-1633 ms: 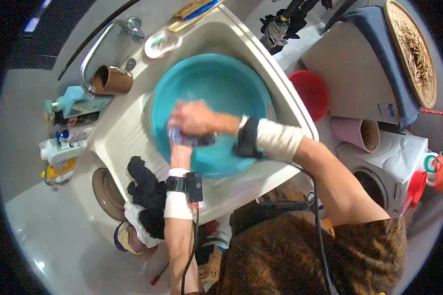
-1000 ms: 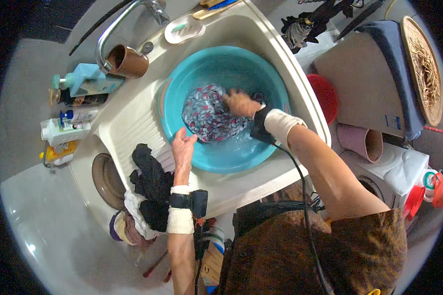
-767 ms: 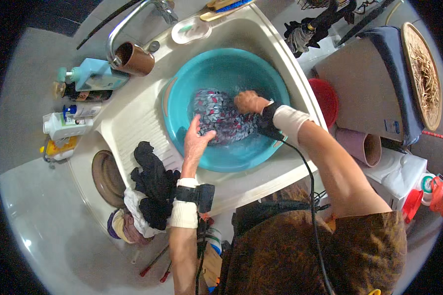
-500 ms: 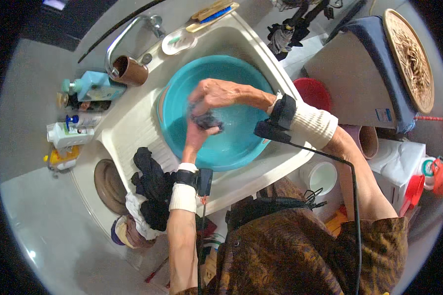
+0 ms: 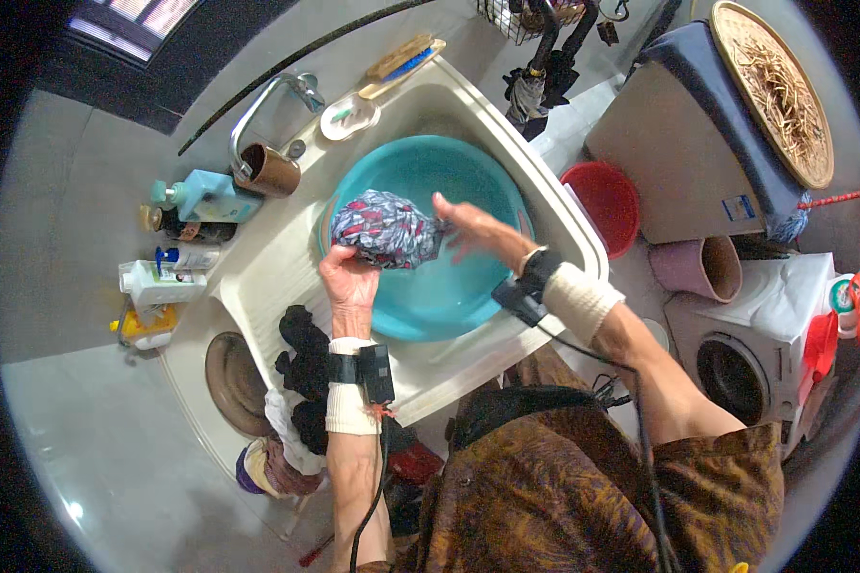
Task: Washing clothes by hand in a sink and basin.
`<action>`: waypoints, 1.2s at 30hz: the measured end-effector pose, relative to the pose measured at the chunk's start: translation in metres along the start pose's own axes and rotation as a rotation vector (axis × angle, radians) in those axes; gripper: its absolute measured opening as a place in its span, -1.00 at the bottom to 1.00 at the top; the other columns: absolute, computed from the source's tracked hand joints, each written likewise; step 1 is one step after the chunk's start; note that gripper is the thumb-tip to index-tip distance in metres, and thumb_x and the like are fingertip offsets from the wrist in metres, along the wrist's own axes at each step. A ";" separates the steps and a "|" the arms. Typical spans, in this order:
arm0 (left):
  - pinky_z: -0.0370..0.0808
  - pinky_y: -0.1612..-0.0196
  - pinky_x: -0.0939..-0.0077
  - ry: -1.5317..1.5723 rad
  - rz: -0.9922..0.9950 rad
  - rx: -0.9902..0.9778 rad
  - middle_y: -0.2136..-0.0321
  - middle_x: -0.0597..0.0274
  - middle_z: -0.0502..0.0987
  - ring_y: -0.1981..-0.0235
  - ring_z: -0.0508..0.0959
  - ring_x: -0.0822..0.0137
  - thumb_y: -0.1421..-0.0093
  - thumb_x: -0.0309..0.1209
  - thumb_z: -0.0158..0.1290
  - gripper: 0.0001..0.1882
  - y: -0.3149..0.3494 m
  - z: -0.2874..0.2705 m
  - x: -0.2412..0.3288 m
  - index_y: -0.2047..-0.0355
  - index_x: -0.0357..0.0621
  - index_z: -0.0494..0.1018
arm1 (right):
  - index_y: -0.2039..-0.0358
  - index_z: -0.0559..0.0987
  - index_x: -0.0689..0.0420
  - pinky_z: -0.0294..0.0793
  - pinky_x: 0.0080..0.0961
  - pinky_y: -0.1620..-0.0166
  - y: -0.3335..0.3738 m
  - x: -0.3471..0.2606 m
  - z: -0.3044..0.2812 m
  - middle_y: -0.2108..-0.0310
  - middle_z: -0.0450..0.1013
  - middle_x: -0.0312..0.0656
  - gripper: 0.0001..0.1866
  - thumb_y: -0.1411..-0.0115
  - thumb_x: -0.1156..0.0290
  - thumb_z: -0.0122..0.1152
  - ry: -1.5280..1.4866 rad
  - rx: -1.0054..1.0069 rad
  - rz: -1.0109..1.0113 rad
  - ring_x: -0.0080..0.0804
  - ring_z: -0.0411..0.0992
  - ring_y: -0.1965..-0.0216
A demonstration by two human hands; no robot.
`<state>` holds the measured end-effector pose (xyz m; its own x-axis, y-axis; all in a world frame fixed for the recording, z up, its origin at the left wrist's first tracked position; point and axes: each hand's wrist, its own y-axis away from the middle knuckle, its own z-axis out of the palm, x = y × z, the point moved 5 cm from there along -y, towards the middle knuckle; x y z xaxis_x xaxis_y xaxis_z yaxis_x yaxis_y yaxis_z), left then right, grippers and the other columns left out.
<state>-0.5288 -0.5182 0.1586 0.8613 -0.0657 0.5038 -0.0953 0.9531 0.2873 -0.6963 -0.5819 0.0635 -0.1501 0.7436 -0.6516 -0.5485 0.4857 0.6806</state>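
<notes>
A bunched, wet-looking cloth (image 5: pixel 388 229) patterned in grey, black and red is held up over a turquoise basin (image 5: pixel 449 329). My left hand (image 5: pixel 350 279) grips it from below and the left, thumb at its lower edge; some fingers are hidden under it. Just to the right of the cloth, my right hand (image 5: pixel 480 231) has its fingers spread, slightly blurred, with nothing in them. Water lies in the basin, which sits in a cream sink (image 5: pixel 564 205). Dark garments (image 5: pixel 306 358) are heaped on the sink's ribbed left slope.
A faucet (image 5: pixel 248 129), a brown cup (image 5: pixel 269 170), a soap dish (image 5: pixel 350 116) and a brush (image 5: pixel 401 62) line the sink's back edge. Bottles (image 5: pixel 210 196) stand at left. At right are a red bucket (image 5: pixel 610 205) and a small washing machine (image 5: pixel 745 325).
The cloth was a small dark bundle squeezed low in the basin between both hands. It is now lifted left, bulkier, in my left hand; my right hand has let go and moved right.
</notes>
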 end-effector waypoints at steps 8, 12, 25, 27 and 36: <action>0.37 0.09 0.36 -0.417 0.001 0.153 0.25 0.15 0.45 0.23 0.45 0.24 0.06 -0.39 -0.03 -0.61 0.005 -0.001 0.008 0.18 -0.26 0.34 | 0.12 0.38 0.00 0.42 -0.04 0.31 0.048 -0.015 0.094 0.26 0.41 -0.12 -0.34 0.05 -0.27 -0.07 -0.671 -0.647 -0.058 -0.19 0.40 0.30; 0.36 0.20 0.54 -1.288 0.127 0.245 0.33 0.22 0.45 0.32 0.44 0.36 0.06 -0.26 0.09 -0.58 -0.006 0.001 0.020 0.22 -0.27 0.35 | 0.12 0.34 0.06 0.42 -0.35 0.36 0.044 -0.017 0.092 0.27 0.39 -0.25 -0.55 0.06 0.32 0.22 -0.356 -0.520 -0.148 -0.42 0.37 0.33; 0.45 0.17 0.36 -0.516 0.031 -0.049 0.24 0.21 0.35 0.26 0.43 0.32 0.18 0.19 0.09 -0.05 0.011 0.004 -0.001 -0.13 -0.01 0.02 | 0.34 0.40 0.12 0.29 -0.53 0.56 0.062 -0.010 0.108 0.45 0.37 -0.29 -0.65 0.12 0.27 0.28 -0.218 -0.566 -0.045 -0.46 0.32 0.53; 0.45 0.25 0.48 -0.618 0.037 -0.031 0.34 0.31 0.31 0.37 0.40 0.43 0.21 0.02 0.22 -0.05 0.006 0.008 0.003 -0.13 -0.02 0.03 | 0.37 0.43 0.12 0.28 -0.55 0.54 0.062 -0.011 0.105 0.50 0.36 -0.32 -0.65 0.15 0.26 0.31 0.013 -0.475 -0.084 -0.50 0.30 0.55; 0.40 0.41 0.63 -0.744 -0.049 0.164 0.48 0.31 0.42 0.48 0.43 0.48 0.16 -0.48 0.22 -0.66 -0.005 -0.013 -0.009 0.34 -0.21 0.38 | 0.47 0.49 0.24 0.40 -0.43 0.48 0.053 -0.019 0.095 0.64 0.43 -0.17 -0.59 0.27 0.19 0.32 0.818 -0.106 -0.247 -0.33 0.41 0.61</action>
<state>-0.5300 -0.5185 0.1418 0.3086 -0.3438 0.8869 -0.1889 0.8917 0.4114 -0.6447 -0.5272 0.1438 -0.5397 0.0377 -0.8410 -0.7115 0.5136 0.4796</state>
